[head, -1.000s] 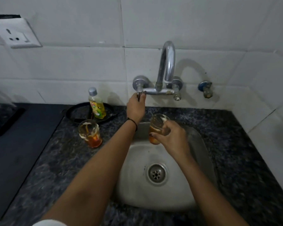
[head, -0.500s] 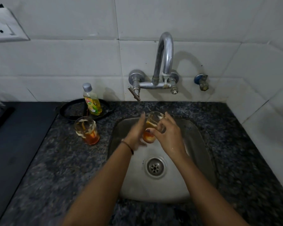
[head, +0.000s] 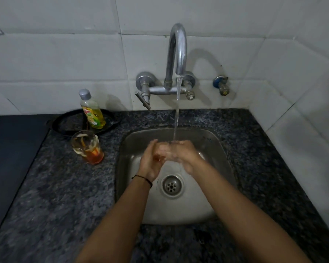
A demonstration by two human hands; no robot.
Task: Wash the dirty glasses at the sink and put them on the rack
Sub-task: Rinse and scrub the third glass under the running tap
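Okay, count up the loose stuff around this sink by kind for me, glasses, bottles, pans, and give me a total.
Glasses: 2, standing glass, held glass
Soap bottle: 1
Black pan: 1
Total: 4

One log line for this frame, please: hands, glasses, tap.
phase: rinsing | tap: running | glass: between left hand and right hand under stream, over sink, blurred | second glass: dirty, upright on counter | rack: not in view

Dim and grey, lit softly from the left, with the tap (head: 177, 54) shadow thrown rightward onto the tiled wall (head: 65, 54). Faint sheen on the chrome. Motion-smeared at left hand (head: 150, 162), right hand (head: 182, 156) and glass (head: 158, 158) between. Bowed tile lines near the edges; soft, darker counter (head: 46, 205) at lower left.
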